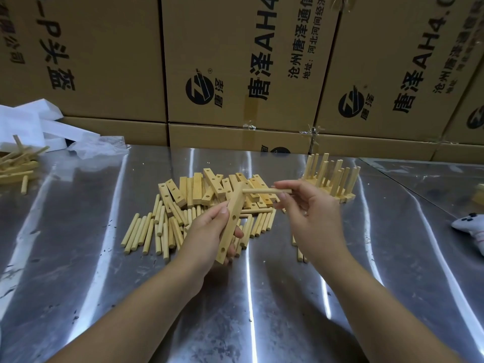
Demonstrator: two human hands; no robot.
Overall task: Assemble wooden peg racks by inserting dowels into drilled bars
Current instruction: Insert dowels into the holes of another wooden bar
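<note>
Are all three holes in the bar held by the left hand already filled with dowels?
No, the bar shows two empty holes below the dowel.

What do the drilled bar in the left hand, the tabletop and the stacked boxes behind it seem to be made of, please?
Drilled bar: pale, unfinished-looking wood with faint grain.
Tabletop: sheet metal, probably stainless steel, given the streaky bright reflections.
Boxes: brown printed cardboard with taped seams.
</note>
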